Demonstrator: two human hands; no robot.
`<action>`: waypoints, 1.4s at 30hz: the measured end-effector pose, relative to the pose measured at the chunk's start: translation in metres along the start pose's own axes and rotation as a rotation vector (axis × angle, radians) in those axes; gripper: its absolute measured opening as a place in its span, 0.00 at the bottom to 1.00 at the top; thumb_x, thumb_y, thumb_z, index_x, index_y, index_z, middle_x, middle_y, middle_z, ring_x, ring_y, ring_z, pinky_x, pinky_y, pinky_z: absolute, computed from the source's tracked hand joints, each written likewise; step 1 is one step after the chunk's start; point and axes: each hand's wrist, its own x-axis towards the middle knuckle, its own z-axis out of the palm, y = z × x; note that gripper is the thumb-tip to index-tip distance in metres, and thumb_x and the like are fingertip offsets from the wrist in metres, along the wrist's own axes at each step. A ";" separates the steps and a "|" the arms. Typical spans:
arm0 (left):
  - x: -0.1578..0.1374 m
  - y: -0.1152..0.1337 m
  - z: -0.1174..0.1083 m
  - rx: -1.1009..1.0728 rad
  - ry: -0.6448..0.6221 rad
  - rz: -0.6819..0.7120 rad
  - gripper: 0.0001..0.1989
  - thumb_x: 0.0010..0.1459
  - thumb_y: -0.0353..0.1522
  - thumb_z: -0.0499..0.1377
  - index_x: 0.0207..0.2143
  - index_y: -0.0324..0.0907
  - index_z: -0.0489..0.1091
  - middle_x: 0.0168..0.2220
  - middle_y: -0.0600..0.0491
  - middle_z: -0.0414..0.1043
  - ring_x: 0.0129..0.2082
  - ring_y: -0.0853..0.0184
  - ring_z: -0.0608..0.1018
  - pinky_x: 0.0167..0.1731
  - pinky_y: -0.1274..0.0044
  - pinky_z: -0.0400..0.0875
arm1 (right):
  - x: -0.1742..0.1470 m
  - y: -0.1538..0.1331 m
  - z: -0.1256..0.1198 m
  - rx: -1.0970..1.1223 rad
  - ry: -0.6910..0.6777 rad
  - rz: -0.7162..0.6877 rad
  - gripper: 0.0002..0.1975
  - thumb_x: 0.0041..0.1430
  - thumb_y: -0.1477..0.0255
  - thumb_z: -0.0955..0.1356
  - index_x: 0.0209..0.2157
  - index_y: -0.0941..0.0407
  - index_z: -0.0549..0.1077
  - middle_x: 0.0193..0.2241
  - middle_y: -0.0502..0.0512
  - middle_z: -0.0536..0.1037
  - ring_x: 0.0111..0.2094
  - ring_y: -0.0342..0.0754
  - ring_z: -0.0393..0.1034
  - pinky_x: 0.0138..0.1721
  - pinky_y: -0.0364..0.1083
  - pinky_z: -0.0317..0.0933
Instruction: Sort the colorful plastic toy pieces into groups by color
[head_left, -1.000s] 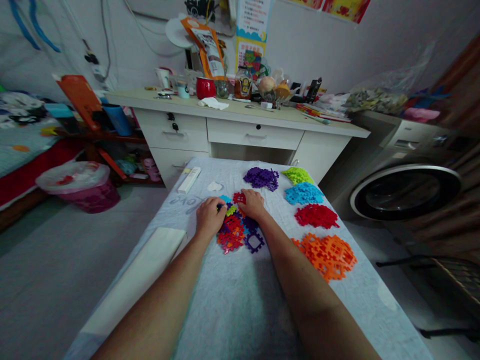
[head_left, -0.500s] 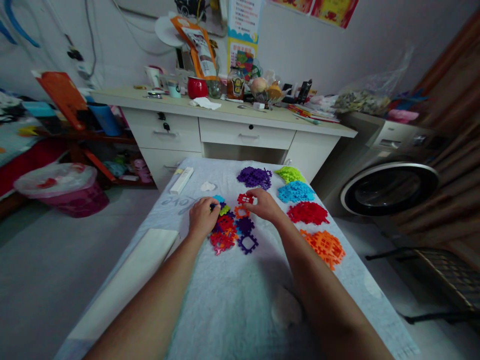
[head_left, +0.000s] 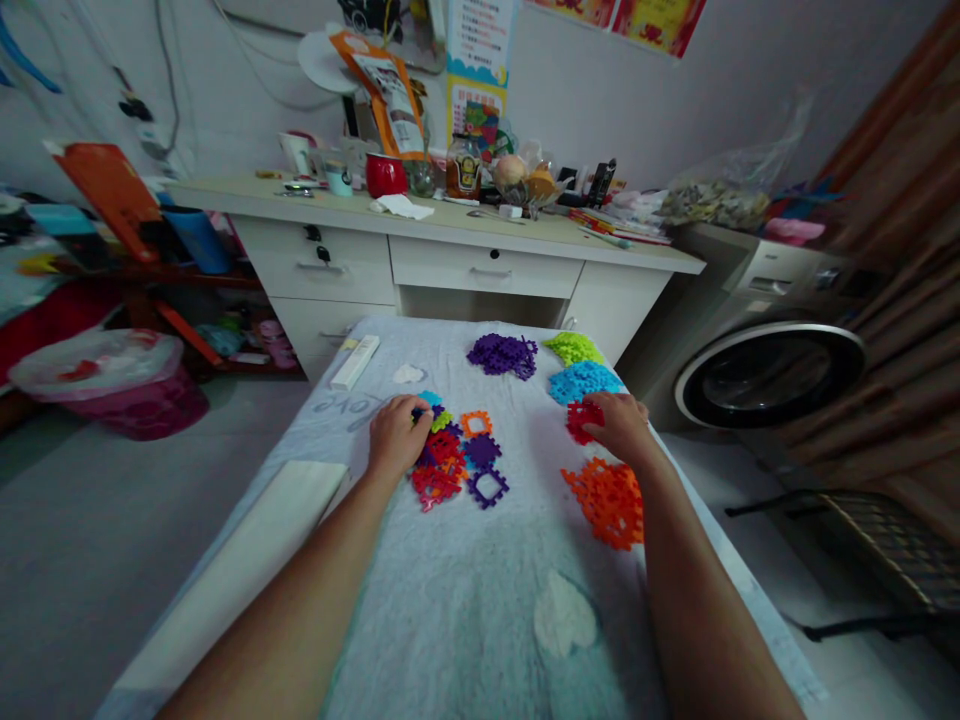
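Note:
My left hand (head_left: pixel 399 435) is closed at the left edge of a mixed pile of plastic interlocking pieces (head_left: pixel 441 465), red, purple, green and blue. Something dark shows at its fingertips, too small to make out. Just right of the pile lie an orange square frame piece (head_left: pixel 475 423), a solid purple piece (head_left: pixel 482 451) and a purple frame piece (head_left: pixel 488 487). My right hand (head_left: pixel 621 428) reaches over the red pile (head_left: pixel 581 422), thumb and fingers apart, touching red pieces and covering much of that pile.
Sorted piles of purple (head_left: pixel 502 355), lime green (head_left: pixel 574 348), blue (head_left: pixel 583 380) and orange pieces (head_left: pixel 606 502) lie on the cloth-covered table (head_left: pixel 450 600). A white box (head_left: pixel 355 362) rests at the far left. Behind stand a cluttered desk (head_left: pixel 450 225) and a washing machine (head_left: pixel 765 330).
My right hand has moved right, from above the orange frame piece to the red pile, carrying a red piece there. My left hand has stayed at the mixed pile.

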 end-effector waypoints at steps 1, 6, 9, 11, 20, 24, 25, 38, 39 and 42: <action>0.000 0.000 0.000 0.000 0.000 0.001 0.08 0.58 0.35 0.54 0.36 0.46 0.72 0.42 0.51 0.75 0.46 0.60 0.75 0.49 0.69 0.67 | -0.001 -0.001 0.003 -0.002 -0.004 -0.015 0.20 0.54 0.69 0.71 0.50 0.49 0.76 0.51 0.57 0.78 0.54 0.59 0.65 0.52 0.56 0.54; 0.001 -0.001 0.000 -0.007 -0.006 0.006 0.09 0.58 0.35 0.54 0.36 0.45 0.73 0.42 0.50 0.75 0.45 0.60 0.76 0.48 0.69 0.67 | -0.004 -0.012 0.009 -0.041 -0.042 0.002 0.22 0.53 0.72 0.71 0.51 0.48 0.75 0.54 0.57 0.75 0.58 0.64 0.60 0.56 0.63 0.47; 0.001 -0.002 0.001 -0.006 -0.006 -0.003 0.09 0.58 0.35 0.54 0.36 0.45 0.73 0.42 0.50 0.75 0.45 0.60 0.75 0.48 0.69 0.67 | -0.005 -0.017 0.006 -0.056 -0.024 0.021 0.22 0.54 0.73 0.70 0.52 0.49 0.74 0.59 0.56 0.71 0.60 0.66 0.57 0.57 0.65 0.45; 0.001 -0.002 0.001 -0.008 -0.006 0.000 0.09 0.58 0.35 0.54 0.37 0.45 0.73 0.42 0.51 0.76 0.45 0.60 0.75 0.48 0.69 0.67 | -0.006 -0.024 0.002 -0.037 0.004 0.017 0.23 0.55 0.74 0.70 0.53 0.49 0.74 0.60 0.56 0.69 0.61 0.66 0.55 0.58 0.66 0.45; -0.002 0.000 0.000 -0.021 0.002 -0.049 0.12 0.58 0.36 0.55 0.44 0.45 0.70 0.46 0.50 0.76 0.47 0.59 0.75 0.50 0.67 0.66 | -0.019 -0.125 0.020 0.367 -0.091 -0.371 0.20 0.61 0.73 0.67 0.55 0.53 0.70 0.57 0.57 0.72 0.59 0.54 0.59 0.60 0.56 0.49; -0.002 -0.001 0.000 -0.019 0.001 -0.036 0.11 0.58 0.35 0.55 0.43 0.45 0.71 0.45 0.50 0.75 0.47 0.59 0.75 0.50 0.67 0.66 | -0.032 -0.149 0.029 0.387 -0.094 -0.402 0.24 0.60 0.68 0.68 0.58 0.54 0.67 0.56 0.60 0.71 0.57 0.54 0.60 0.58 0.54 0.52; -0.002 -0.001 0.000 -0.019 0.003 -0.033 0.11 0.58 0.35 0.55 0.43 0.45 0.72 0.44 0.50 0.75 0.47 0.59 0.75 0.50 0.68 0.67 | -0.034 -0.150 0.030 0.374 -0.094 -0.393 0.26 0.59 0.66 0.69 0.59 0.55 0.67 0.56 0.61 0.70 0.56 0.55 0.61 0.57 0.54 0.53; -0.001 0.000 -0.001 -0.013 -0.007 -0.028 0.11 0.59 0.35 0.54 0.41 0.44 0.72 0.44 0.49 0.75 0.47 0.59 0.76 0.51 0.67 0.67 | -0.033 -0.142 0.034 0.467 -0.063 -0.325 0.17 0.68 0.70 0.58 0.48 0.56 0.75 0.42 0.57 0.80 0.45 0.48 0.73 0.49 0.43 0.59; -0.001 0.000 -0.001 -0.013 -0.008 -0.033 0.11 0.59 0.35 0.54 0.41 0.44 0.72 0.44 0.49 0.75 0.47 0.59 0.76 0.51 0.67 0.67 | -0.033 -0.141 0.036 0.479 -0.053 -0.282 0.18 0.69 0.70 0.57 0.48 0.55 0.75 0.40 0.56 0.80 0.43 0.48 0.74 0.47 0.43 0.60; -0.001 0.001 -0.001 -0.013 -0.011 -0.043 0.10 0.58 0.35 0.55 0.41 0.45 0.72 0.44 0.49 0.75 0.47 0.59 0.76 0.51 0.67 0.67 | -0.029 -0.136 0.043 0.480 -0.018 -0.111 0.20 0.71 0.68 0.54 0.51 0.55 0.73 0.36 0.56 0.81 0.39 0.49 0.75 0.42 0.43 0.61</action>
